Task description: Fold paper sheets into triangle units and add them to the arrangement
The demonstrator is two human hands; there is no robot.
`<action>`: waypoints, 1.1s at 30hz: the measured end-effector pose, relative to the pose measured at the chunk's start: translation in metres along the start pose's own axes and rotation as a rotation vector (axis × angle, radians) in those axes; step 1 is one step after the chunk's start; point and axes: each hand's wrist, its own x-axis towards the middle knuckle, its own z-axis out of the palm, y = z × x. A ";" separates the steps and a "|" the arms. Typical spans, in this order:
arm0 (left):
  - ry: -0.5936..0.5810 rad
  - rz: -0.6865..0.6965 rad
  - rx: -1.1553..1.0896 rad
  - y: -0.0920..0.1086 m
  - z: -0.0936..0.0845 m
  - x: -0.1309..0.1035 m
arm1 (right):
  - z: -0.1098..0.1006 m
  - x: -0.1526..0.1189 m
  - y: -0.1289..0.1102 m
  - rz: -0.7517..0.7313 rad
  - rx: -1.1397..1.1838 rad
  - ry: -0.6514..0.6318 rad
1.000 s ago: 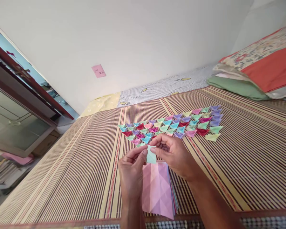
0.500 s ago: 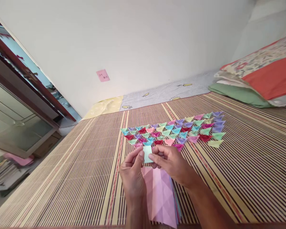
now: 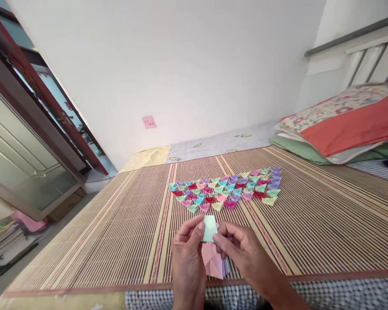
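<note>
Between my two hands is a small pale green folded paper (image 3: 210,228), held upright. My left hand (image 3: 189,245) pinches its left edge between thumb and fingers. At its lower right edge, my right hand (image 3: 237,245) grips it with thumb and curled fingers. Below and partly behind the hands lies a stack of creased paper sheets (image 3: 213,263), pink on top, with other colours showing at its right side. Farther out, several rows of small folded paper boats (image 3: 224,189) in many colours sit on the striped mat.
The striped bamboo mat (image 3: 116,228) covers the bed. Folded bedding (image 3: 339,125) in red, floral and green is piled at the right. A pink note (image 3: 149,122) is stuck on the white wall. A door (image 3: 29,150) and a pile of books (image 3: 3,241) are at the left.
The view has shifted, so the bed's front edge and the headboard now show. Both hands still hold the green paper, which appears lower in the view and clear of the paper boats.
</note>
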 end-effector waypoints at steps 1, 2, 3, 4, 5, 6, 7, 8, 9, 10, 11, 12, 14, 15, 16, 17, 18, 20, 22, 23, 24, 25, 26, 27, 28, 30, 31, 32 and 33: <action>-0.013 -0.015 0.001 0.004 0.000 -0.011 | 0.001 -0.011 -0.007 -0.005 -0.033 0.010; -0.031 -0.027 0.009 0.008 0.000 -0.021 | 0.001 -0.021 -0.013 -0.012 -0.064 0.014; -0.053 -0.037 0.021 0.012 0.001 -0.031 | 0.002 -0.031 -0.021 -0.022 -0.096 0.013; -0.075 -0.047 0.032 0.016 0.000 -0.041 | 0.002 -0.039 -0.028 -0.035 -0.127 0.012; -0.091 -0.055 0.040 0.020 0.000 -0.050 | 0.003 -0.048 -0.034 -0.051 -0.159 0.015; -0.100 -0.060 0.044 0.023 0.000 -0.059 | 0.003 -0.056 -0.041 -0.065 -0.195 0.021; -0.100 -0.064 0.040 0.025 0.000 -0.067 | 0.004 -0.064 -0.047 -0.080 -0.232 0.032; -0.096 -0.071 0.029 0.028 0.000 -0.074 | 0.004 -0.072 -0.052 -0.095 -0.267 0.045; -0.091 -0.082 0.012 0.029 0.001 -0.080 | 0.004 -0.080 -0.057 -0.113 -0.297 0.056; -0.085 -0.097 -0.010 0.031 0.001 -0.086 | 0.004 -0.088 -0.061 -0.130 -0.319 0.063; -0.081 -0.113 -0.034 0.032 0.002 -0.092 | 0.003 -0.095 -0.064 -0.143 -0.331 0.064; -0.079 -0.126 -0.056 0.033 0.003 -0.097 | 0.002 -0.103 -0.068 -0.150 -0.328 0.060; -0.081 -0.123 -0.077 0.036 0.004 -0.106 | -0.001 -0.115 -0.072 -0.140 -0.275 0.050; -0.091 -0.108 -0.069 0.038 0.005 -0.111 | -0.002 -0.120 -0.074 -0.127 -0.231 0.049; -0.107 -0.086 -0.045 0.040 0.005 -0.117 | -0.003 -0.123 -0.075 -0.117 -0.181 0.054; -0.128 -0.058 -0.011 0.041 0.006 -0.122 | -0.003 -0.126 -0.077 -0.109 -0.133 0.064; -0.153 -0.025 0.030 0.042 0.005 -0.128 | -0.003 -0.128 -0.078 -0.114 -0.095 0.076; -0.201 0.041 0.111 0.044 0.004 -0.140 | 0.000 -0.132 -0.081 -0.138 -0.066 0.086; -0.229 0.087 0.165 0.046 0.001 -0.150 | 0.004 -0.136 -0.085 -0.158 -0.083 0.085; -0.236 0.101 0.179 0.047 -0.001 -0.154 | 0.006 -0.139 -0.088 -0.171 -0.106 0.083; -0.239 0.111 0.187 0.048 -0.002 -0.158 | 0.008 -0.142 -0.091 -0.187 -0.140 0.087; -0.241 0.119 0.190 0.049 -0.004 -0.161 | 0.011 -0.145 -0.095 -0.210 -0.185 0.098; -0.245 0.126 0.191 0.050 -0.005 -0.163 | 0.013 -0.147 -0.098 -0.235 -0.240 0.113; -0.249 0.131 0.193 0.052 -0.006 -0.165 | 0.014 -0.150 -0.101 -0.258 -0.298 0.136; -0.253 0.134 0.197 0.053 -0.007 -0.167 | 0.016 -0.152 -0.104 -0.275 -0.350 0.159; -0.250 0.147 0.208 0.055 -0.007 -0.171 | 0.018 -0.156 -0.108 -0.292 -0.407 0.184; -0.242 0.158 0.208 0.055 -0.007 -0.173 | 0.019 -0.157 -0.108 -0.292 -0.409 0.181; -0.229 0.172 0.203 0.055 -0.006 -0.174 | 0.019 -0.158 -0.107 -0.284 -0.396 0.168; -0.216 0.185 0.193 0.055 -0.006 -0.176 | 0.018 -0.158 -0.106 -0.267 -0.367 0.143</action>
